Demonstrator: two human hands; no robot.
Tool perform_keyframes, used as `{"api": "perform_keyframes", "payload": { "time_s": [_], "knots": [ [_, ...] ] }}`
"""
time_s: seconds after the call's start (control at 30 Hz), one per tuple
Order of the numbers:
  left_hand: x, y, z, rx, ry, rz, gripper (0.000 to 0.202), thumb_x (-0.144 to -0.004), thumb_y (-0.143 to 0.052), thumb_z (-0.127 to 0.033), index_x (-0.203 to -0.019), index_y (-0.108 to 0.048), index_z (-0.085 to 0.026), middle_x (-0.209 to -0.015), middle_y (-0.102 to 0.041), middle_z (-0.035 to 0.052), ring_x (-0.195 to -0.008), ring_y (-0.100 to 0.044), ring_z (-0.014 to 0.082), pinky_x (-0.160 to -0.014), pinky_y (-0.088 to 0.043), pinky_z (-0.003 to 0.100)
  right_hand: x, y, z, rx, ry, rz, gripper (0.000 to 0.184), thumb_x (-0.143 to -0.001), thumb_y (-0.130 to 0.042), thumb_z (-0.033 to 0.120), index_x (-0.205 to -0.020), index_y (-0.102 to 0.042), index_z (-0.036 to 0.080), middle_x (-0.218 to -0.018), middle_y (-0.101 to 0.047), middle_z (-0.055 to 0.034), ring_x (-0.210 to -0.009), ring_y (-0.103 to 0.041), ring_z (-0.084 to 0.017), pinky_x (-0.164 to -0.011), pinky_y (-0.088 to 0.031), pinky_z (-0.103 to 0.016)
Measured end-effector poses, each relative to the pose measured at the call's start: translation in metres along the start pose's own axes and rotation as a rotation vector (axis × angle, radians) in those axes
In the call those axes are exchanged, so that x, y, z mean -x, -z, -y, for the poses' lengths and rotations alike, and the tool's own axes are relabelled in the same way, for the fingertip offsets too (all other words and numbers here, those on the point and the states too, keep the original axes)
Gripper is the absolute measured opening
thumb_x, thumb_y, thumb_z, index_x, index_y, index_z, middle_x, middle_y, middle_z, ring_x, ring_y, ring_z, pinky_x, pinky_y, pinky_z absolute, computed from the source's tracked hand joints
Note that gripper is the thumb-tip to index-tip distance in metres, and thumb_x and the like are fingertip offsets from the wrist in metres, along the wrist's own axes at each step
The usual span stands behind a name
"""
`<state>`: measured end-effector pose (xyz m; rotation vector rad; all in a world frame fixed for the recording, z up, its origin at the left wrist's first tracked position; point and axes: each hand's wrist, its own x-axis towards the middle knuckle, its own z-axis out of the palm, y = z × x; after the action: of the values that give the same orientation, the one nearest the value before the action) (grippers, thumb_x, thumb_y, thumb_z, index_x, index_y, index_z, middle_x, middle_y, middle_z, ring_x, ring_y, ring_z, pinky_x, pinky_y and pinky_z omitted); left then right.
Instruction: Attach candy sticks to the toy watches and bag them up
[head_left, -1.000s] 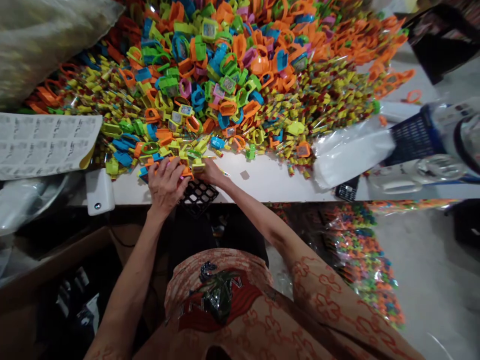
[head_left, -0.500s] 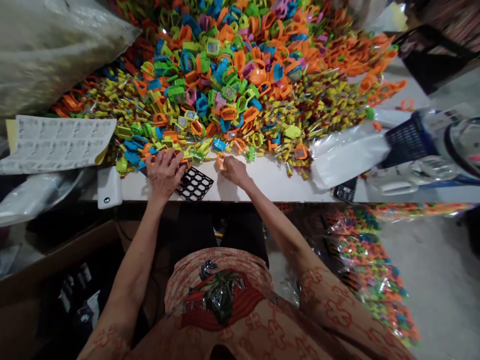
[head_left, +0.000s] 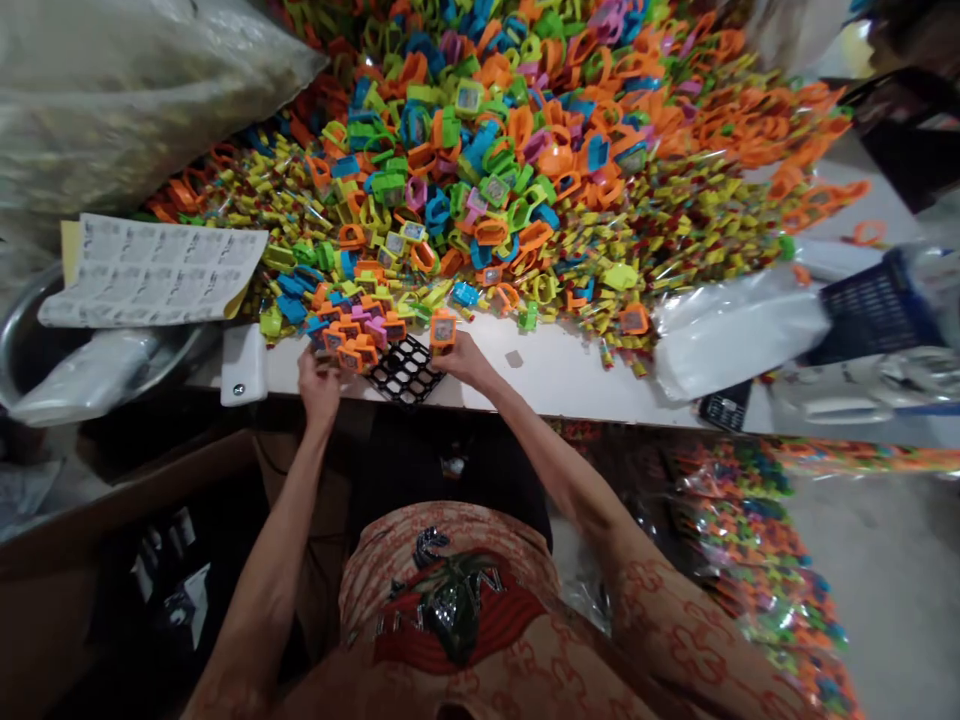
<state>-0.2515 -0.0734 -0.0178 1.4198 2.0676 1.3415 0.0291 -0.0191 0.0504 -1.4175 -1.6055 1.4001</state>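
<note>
The right hand's [head_left: 466,362] fingers are closed on one orange toy watch [head_left: 443,331], its square, pale printed face turned up; it stands out past the fingertips, over the far right corner of one black grid tray [head_left: 406,371]. The left hand [head_left: 321,388] curls at the tray's left end; whether its fingers pinch anything I can't tell, the view being small and dim. Beside them sits a cluster of orange, blue and pink watches [head_left: 351,328]. Farther out lie one white box [head_left: 244,367], one printed sheet [head_left: 157,270], one keypad phone [head_left: 726,405] and a mixed heap [head_left: 465,150], too many to count.
</note>
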Motion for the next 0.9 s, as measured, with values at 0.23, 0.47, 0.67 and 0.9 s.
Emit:
{"api": "perform_keyframes", "payload": {
  "time_s": [0.23, 0.47, 0.67, 0.9],
  "knots": [
    [-0.024, -0.017, 0.003, -0.089, -0.025, -0.001, 0.038, -0.075, -0.065, -0.034, -0.11, -0.068, -0.02, -0.131, -0.063, 0.0137, -0.097, -0.068, 0.0215, -0.084, -0.058, 0.032, 0.009, -0.067, 0.004, -0.261, -0.076, 0.057, 0.016, -0.057, -0.071, 0.021, -0.071, -0.066, 0.018, -0.068, -0.066, 0.0029, -0.068, -0.061, -0.015, -0.066, -0.049, -0.026],
    [-0.008, -0.022, 0.004, -0.086, -0.02, -0.029, 0.027, -0.078, -0.063, -0.035, -0.099, -0.07, -0.02, -0.13, -0.063, 0.0115, -0.095, -0.067, 0.0194, -0.076, -0.056, 0.028, 0.005, -0.091, -0.019, -0.073, 0.003, 0.081, 0.012, -0.068, -0.071, 0.028, -0.071, -0.065, 0.018, -0.072, -0.067, -0.0001, -0.069, -0.062, -0.016, -0.068, -0.049, -0.027],
    [-0.006, -0.022, 0.006, -0.139, -0.084, -0.045, 0.028, -0.078, -0.063, -0.036, -0.1, -0.067, -0.019, -0.118, -0.066, 0.0136, -0.104, -0.066, 0.024, -0.087, -0.056, 0.033, 0.006, -0.09, -0.008, 0.285, 0.164, 0.126, 0.007, -0.079, -0.062, 0.024, -0.073, -0.062, 0.019, -0.072, -0.067, -0.0028, -0.068, -0.059, -0.017, -0.063, -0.041, -0.026],
    [-0.008, -0.023, 0.009, -0.135, -0.057, -0.015, 0.036, -0.076, -0.061, -0.048, -0.098, -0.06, -0.02, -0.1, -0.065, 0.0116, -0.098, -0.065, 0.0276, -0.088, -0.053, 0.039, 0.011, -0.089, 0.006, 0.45, 0.141, 0.163, 0.011, -0.085, -0.065, 0.028, -0.088, -0.07, 0.019, -0.084, -0.074, -0.0062, -0.076, -0.066, -0.021, -0.065, -0.041, -0.026]
  ]
}}
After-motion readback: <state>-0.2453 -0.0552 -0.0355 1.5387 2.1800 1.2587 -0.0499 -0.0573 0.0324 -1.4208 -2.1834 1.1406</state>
